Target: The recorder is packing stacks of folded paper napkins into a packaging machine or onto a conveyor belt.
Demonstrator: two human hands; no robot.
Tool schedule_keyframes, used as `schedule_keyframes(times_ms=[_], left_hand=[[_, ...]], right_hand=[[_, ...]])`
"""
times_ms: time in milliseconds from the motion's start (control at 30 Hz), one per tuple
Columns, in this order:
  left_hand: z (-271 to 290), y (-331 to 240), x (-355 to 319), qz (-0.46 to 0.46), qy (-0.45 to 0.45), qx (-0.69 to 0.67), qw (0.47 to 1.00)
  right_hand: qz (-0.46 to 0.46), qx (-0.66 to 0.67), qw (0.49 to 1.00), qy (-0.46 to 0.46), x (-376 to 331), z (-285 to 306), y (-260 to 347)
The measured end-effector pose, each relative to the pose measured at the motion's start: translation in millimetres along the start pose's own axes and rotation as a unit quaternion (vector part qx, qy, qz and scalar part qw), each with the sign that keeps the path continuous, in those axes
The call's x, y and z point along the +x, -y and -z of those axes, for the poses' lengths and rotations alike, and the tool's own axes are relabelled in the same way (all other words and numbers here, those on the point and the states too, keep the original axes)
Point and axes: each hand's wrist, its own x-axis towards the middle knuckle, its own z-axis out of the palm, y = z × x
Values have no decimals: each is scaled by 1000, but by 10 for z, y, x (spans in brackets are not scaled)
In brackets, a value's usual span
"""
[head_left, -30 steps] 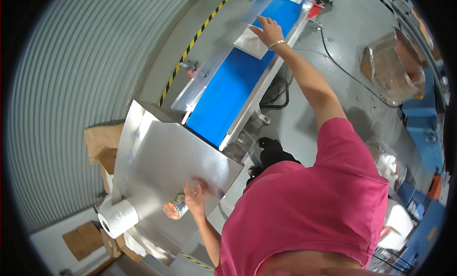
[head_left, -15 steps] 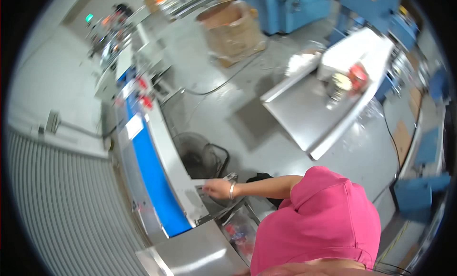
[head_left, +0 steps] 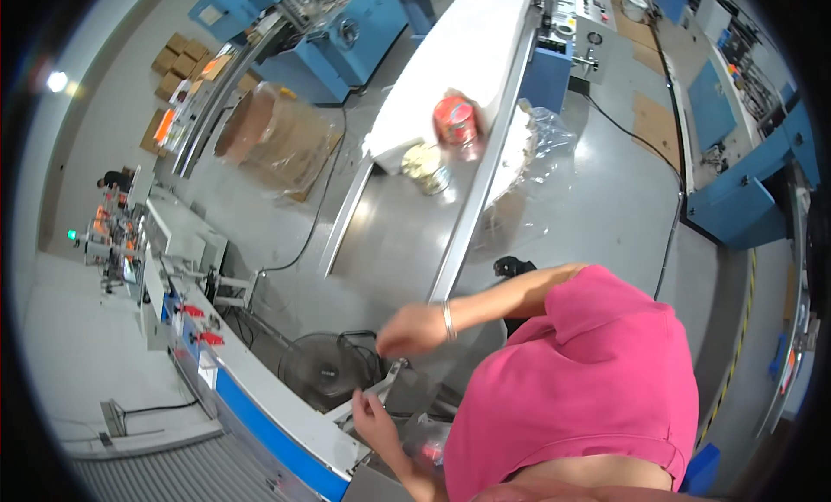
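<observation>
Your right hand (head_left: 411, 329) hangs over the near end of the steel desk (head_left: 394, 242), fingers curled loosely and gripping nothing that shows. Your left hand (head_left: 372, 413) is lower, by the grey bracket (head_left: 381, 388) where the blue belt (head_left: 260, 424) ends; the fingers are bent toward it, but whether they pinch it or just touch it is too blurred to tell. The things nearest a grab, the red can (head_left: 456, 121) and the pale lid (head_left: 426, 163), sit well apart from you, up the desk beside the white sheet (head_left: 467, 61). For a clean reach I'd say square your body to the desk first, since you are twisted between belt and desk. Keep the left hand steady on the bracket as an anchor, and send the right up the bare steel, clear of the plastic bag (head_left: 541, 156) hanging off the far edge. Mind the fan (head_left: 325, 368) just under your wrists.
</observation>
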Motion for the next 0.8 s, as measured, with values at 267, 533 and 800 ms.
schedule_keyframes(times_ms=[267,533,800], left_hand=[[-2487,-1771,1707,-109,110,-147,977],[-3412,-2089,2716,56,210,-216,952],[-3391,-2433,2624,112,232,-226,939]], right_hand=[[-177,-360,906,-131,-439,2610,-647],[-189,-629,750,-81,-389,3455,-1443],[-158,-427,890,16,-586,3622,-1359]])
